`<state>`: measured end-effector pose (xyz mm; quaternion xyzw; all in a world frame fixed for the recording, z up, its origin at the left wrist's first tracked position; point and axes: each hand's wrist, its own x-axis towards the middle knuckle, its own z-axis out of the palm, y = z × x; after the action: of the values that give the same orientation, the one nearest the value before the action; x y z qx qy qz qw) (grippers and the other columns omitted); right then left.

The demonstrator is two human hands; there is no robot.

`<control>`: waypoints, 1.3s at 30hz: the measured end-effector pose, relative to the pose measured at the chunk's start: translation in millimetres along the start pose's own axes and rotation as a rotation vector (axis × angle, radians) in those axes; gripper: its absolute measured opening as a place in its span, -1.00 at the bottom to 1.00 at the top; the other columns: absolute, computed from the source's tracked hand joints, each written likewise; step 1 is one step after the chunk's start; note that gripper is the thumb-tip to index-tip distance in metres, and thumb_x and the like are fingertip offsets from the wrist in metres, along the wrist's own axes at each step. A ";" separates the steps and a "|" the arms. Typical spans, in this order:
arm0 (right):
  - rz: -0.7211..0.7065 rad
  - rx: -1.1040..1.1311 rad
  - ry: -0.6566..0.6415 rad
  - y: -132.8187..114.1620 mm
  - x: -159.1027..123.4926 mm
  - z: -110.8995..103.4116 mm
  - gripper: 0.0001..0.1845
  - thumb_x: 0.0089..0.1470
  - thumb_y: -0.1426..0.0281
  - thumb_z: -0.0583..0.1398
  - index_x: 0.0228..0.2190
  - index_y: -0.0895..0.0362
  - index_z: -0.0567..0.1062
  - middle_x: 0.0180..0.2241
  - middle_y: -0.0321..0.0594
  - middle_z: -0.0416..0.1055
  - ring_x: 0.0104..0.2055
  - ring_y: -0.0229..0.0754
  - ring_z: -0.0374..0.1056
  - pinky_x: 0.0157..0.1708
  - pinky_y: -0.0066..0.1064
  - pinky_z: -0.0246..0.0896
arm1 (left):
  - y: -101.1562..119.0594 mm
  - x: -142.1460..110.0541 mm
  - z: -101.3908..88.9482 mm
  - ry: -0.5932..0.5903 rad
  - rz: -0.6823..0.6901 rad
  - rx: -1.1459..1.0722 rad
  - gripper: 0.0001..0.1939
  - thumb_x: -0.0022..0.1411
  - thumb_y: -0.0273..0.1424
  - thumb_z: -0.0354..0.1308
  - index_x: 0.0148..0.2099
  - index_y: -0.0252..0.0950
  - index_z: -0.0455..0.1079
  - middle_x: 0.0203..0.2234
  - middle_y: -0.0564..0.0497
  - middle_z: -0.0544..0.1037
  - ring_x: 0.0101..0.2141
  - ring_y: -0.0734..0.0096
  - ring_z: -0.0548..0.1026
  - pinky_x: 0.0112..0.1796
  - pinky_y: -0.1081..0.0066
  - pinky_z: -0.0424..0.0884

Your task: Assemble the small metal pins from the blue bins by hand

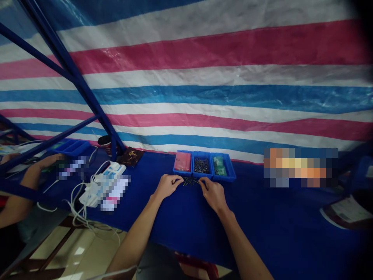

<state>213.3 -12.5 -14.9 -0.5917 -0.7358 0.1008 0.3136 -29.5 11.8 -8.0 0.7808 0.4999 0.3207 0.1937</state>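
Pile of dark screw-like pieces [190, 181] in the head view, loose on the blue-covered table [189, 221], between the two hands and just in front of a row near the far edge: left bin [182, 173] with pink packets [183, 160], middle bin [203, 176] with more dark pieces [201, 165], right bin [232, 171] with green packets [219, 165]. Left hand [168, 186] at the pile's left side, thumb and fingers curled inward, tips close together; right hand [214, 192] at the opposite side, fingers likewise bent in toward the pile. Pinching a piece or merely touching: impossible to tell for either hand.

Probably laid out thinly for easy picking from both sides; bins likely set just beyond for a short reach, contents apparently parted by kind. Forearms in over the near edge, perhaps for a level approach to such small pieces.

Too small to make out: heads and threads of the pieces, print on the packets. Power strip [101, 186] toward the table's left, amid white cables [76, 206], next to a pixelated patch; another such patch by the far edge at right, unreadable. Cut off at left: co-worker's arm [29, 184], partly behind a blue frame [67, 66]. Cut off at right: dark rounded object [346, 214].
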 end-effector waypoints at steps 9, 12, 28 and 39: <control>0.078 -0.205 -0.095 -5.9 -4.3 -0.2 -0.80 0.29 0.27 0.15 -0.16 0.03 0.55 -0.34 -0.18 0.60 -0.33 -0.11 0.52 -0.41 -0.41 0.11 | -5.3 0.6 1.9 0.043 -0.027 -0.057 -0.67 0.31 -0.19 0.17 -0.20 -0.32 0.64 -0.69 0.19 0.12 -0.61 0.58 0.12 -0.48 0.51 0.06; 0.103 -0.204 -0.095 -5.0 -4.5 -0.4 -0.81 0.29 0.28 0.16 -0.17 0.04 0.56 -0.36 -0.15 0.59 -0.33 -0.10 0.53 -0.40 -0.41 0.13 | -5.6 0.3 2.6 0.050 -0.034 -0.064 -0.67 0.31 -0.18 0.17 -0.20 -0.33 0.64 -0.69 0.19 0.10 -0.61 0.58 0.12 -0.48 0.52 0.06; 0.158 -0.155 -0.142 -3.8 -3.4 0.7 -0.82 0.31 0.34 0.12 -0.22 0.03 0.54 -0.41 -0.21 0.58 -0.35 -0.11 0.51 -0.44 -0.43 0.04 | 8.0 0.9 2.6 0.027 0.011 -0.048 -0.70 0.33 -0.23 0.16 -0.18 -0.32 0.63 -0.68 0.18 0.18 -0.61 0.59 0.14 -0.47 0.52 0.07; -0.076 0.130 -0.061 -4.8 -7.5 -0.7 -0.69 0.34 0.24 0.05 -0.18 0.07 0.56 -0.43 -0.25 0.57 -0.45 -0.21 0.47 -0.44 -0.45 0.09 | 24.5 -1.8 5.0 -0.053 0.014 -0.102 -0.63 0.38 -0.21 0.09 0.08 -0.28 0.51 -0.65 0.19 0.24 -0.60 0.57 0.19 -0.47 0.56 0.12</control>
<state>210.6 -21.0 -14.4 -0.5383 -0.7588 0.1545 0.3325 -10.4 -0.1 3.1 0.7816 0.4723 0.3263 0.2442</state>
